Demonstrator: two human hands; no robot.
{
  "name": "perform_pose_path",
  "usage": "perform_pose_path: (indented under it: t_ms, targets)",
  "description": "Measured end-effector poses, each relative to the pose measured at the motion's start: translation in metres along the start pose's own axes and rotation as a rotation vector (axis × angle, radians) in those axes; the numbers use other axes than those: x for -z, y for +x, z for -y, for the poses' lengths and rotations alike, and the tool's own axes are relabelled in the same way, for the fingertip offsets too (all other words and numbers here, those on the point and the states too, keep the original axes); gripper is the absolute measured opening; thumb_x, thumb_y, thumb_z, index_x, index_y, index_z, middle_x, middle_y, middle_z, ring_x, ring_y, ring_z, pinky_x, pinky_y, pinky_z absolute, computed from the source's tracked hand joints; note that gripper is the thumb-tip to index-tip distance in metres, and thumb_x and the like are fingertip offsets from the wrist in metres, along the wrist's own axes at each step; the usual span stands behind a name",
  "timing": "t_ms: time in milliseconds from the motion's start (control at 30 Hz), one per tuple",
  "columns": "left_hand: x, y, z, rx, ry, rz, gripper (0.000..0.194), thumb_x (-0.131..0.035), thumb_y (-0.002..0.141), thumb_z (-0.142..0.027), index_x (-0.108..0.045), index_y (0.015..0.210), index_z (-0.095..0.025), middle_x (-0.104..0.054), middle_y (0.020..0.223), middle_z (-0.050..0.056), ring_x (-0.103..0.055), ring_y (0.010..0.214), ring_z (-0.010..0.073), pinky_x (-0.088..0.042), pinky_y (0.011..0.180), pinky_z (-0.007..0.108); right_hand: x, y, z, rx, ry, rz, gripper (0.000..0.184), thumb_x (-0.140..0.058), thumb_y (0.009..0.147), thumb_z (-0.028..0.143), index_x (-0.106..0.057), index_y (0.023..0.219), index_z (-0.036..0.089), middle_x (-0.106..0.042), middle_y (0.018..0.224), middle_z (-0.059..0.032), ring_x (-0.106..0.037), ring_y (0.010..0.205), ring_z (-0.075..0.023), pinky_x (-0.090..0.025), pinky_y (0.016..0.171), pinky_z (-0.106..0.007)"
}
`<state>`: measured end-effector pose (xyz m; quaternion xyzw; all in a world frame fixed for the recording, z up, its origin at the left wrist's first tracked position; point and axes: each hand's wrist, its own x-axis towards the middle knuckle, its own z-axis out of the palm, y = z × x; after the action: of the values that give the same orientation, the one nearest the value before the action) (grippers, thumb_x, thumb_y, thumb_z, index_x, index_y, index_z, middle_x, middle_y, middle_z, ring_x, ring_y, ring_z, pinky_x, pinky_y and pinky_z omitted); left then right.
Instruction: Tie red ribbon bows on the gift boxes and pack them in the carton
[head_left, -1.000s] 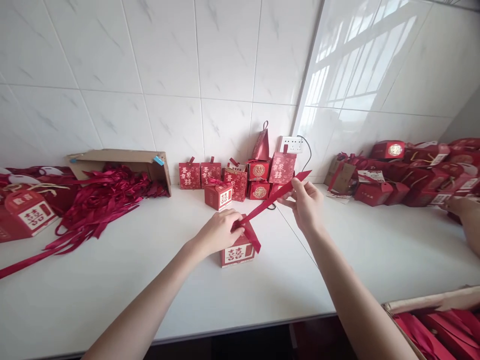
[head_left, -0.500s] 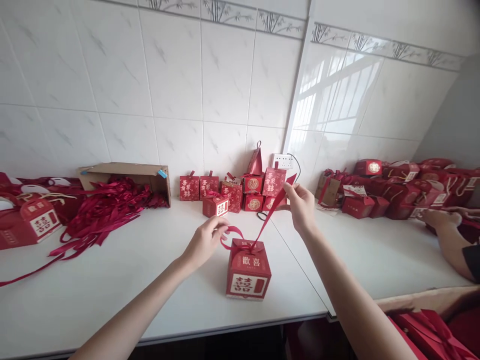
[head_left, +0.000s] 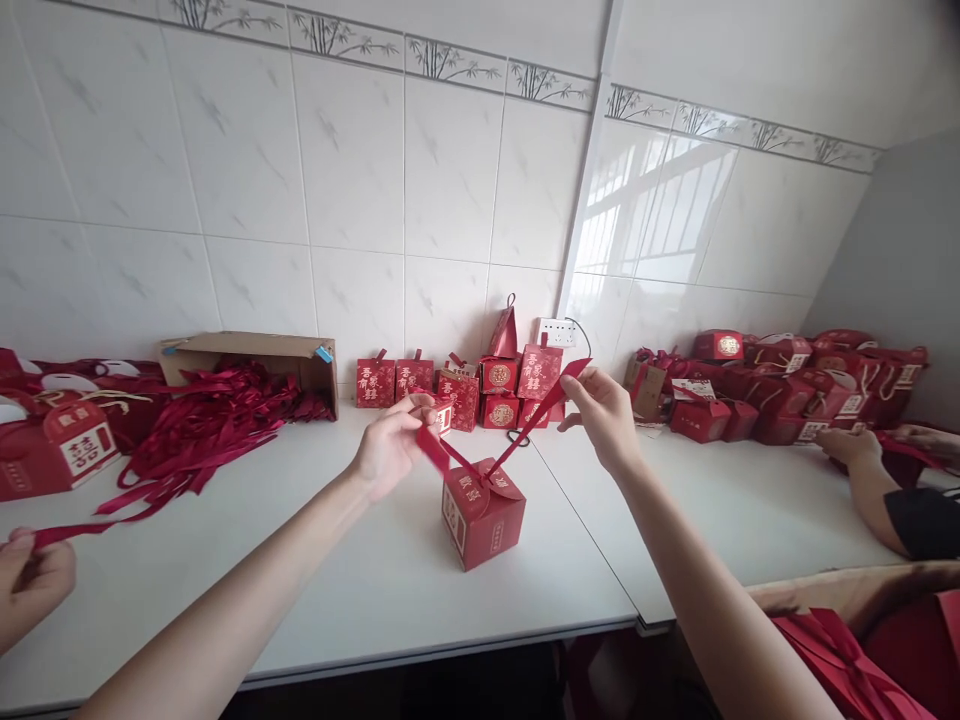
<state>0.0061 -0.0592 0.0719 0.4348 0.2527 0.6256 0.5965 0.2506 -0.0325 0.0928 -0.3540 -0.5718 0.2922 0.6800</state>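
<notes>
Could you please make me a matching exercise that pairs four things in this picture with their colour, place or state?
Things:
1. Wearer's right hand
2. Red box between the hands
3. Cardboard box at left
4. Socket strip

Descriptions:
A. Brown, with a heap of red ribbons spilling out
B. Pinching one end of a ribbon
C. White, by the tiled wall
D. On the white table, ribbon running up from its top

Pairs: 1-B, 2-D, 3-A, 4-C
</notes>
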Motion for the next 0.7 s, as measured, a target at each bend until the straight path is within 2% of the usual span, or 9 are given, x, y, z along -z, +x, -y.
perform_pose_path:
  t_ms: [100, 200, 267, 333, 433, 533, 700]
  targets:
    - [-0.004, 0.005, -0.007, -0.060, 0.127, 0.102, 0.032, -0.054, 0.050, -0.006, -0.057, 0.081, -0.016, -0.051, 0.068, 0.000, -0.047, 0.058, 0.0093, -0.040, 0.050, 0.021, 0.001, 0.001, 0.007, 0.067, -0.013, 0.015, 0.037, -0.072, 0.063, 0.048, -0.050, 0.065, 0.019, -0.047, 0.059, 0.0048, -0.046, 0.051, -0.0076, -0.051, 0.035, -0.020]
    - [-0.002, 0.010, -0.014, -0.038, 0.372, 0.141, 0.027, -0.060, 0.057, -0.011, -0.056, 0.083, -0.016, -0.052, 0.067, -0.002, -0.045, 0.053, 0.0074, -0.036, 0.047, 0.020, 0.009, 0.007, 0.010, 0.090, -0.039, 0.012, 0.036, -0.072, 0.063, 0.048, -0.053, 0.068, 0.018, -0.051, 0.064, 0.0033, -0.049, 0.054, -0.0081, -0.051, 0.037, -0.020]
    - [0.000, 0.011, -0.018, 0.057, 0.628, 0.131, 0.020, -0.063, 0.065, -0.025, -0.056, 0.081, -0.016, -0.054, 0.067, -0.001, -0.043, 0.047, 0.0063, -0.032, 0.042, 0.019, 0.014, 0.012, 0.008, 0.076, -0.052, -0.004, 0.035, -0.073, 0.063, 0.047, -0.053, 0.067, 0.018, -0.052, 0.064, 0.0028, -0.050, 0.052, -0.0080, -0.050, 0.036, -0.019]
    - [0.001, 0.008, -0.020, 0.185, 0.904, 0.159, 0.026, -0.065, 0.067, -0.037, -0.057, 0.079, -0.016, -0.057, 0.068, 0.001, -0.042, 0.042, 0.0064, -0.029, 0.038, 0.019, 0.018, 0.017, 0.005, 0.049, -0.046, -0.030, 0.036, -0.073, 0.062, 0.046, -0.051, 0.064, 0.018, -0.051, 0.061, 0.0033, -0.048, 0.049, -0.0074, -0.044, 0.033, -0.017]
    - [0.001, 0.000, -0.022, 0.374, 1.164, 0.356, 0.030, -0.068, 0.065, -0.043, -0.061, 0.077, -0.016, -0.055, 0.061, -0.001, -0.041, 0.041, 0.0072, -0.027, 0.035, 0.019, 0.020, 0.022, 0.002, 0.019, 0.012, -0.072, 0.039, -0.076, 0.058, 0.046, -0.048, 0.060, 0.018, -0.047, 0.054, 0.0053, -0.044, 0.045, -0.0064, -0.035, 0.029, -0.014]
    - [0.000, -0.007, -0.024, 0.465, 1.184, 0.498, 0.030, -0.067, 0.068, -0.047, -0.059, 0.072, -0.018, -0.042, 0.051, -0.005, -0.036, 0.039, 0.0066, -0.024, 0.035, 0.018, 0.019, 0.021, 0.003, 0.011, 0.054, -0.091, 0.041, -0.076, 0.055, 0.048, -0.049, 0.060, 0.018, -0.048, 0.054, 0.0052, -0.044, 0.047, -0.0069, -0.035, 0.029, -0.014]
    - [-0.005, -0.012, -0.029, 0.516, 1.134, 0.511, 0.038, -0.060, 0.074, -0.055, -0.051, 0.067, -0.019, -0.037, 0.050, -0.006, -0.030, 0.034, 0.0045, -0.016, 0.035, 0.017, 0.015, 0.012, 0.003, -0.042, 0.081, -0.066, 0.043, -0.077, 0.052, 0.051, -0.053, 0.064, 0.018, -0.054, 0.057, 0.0035, -0.050, 0.053, -0.0093, -0.038, 0.032, -0.015]
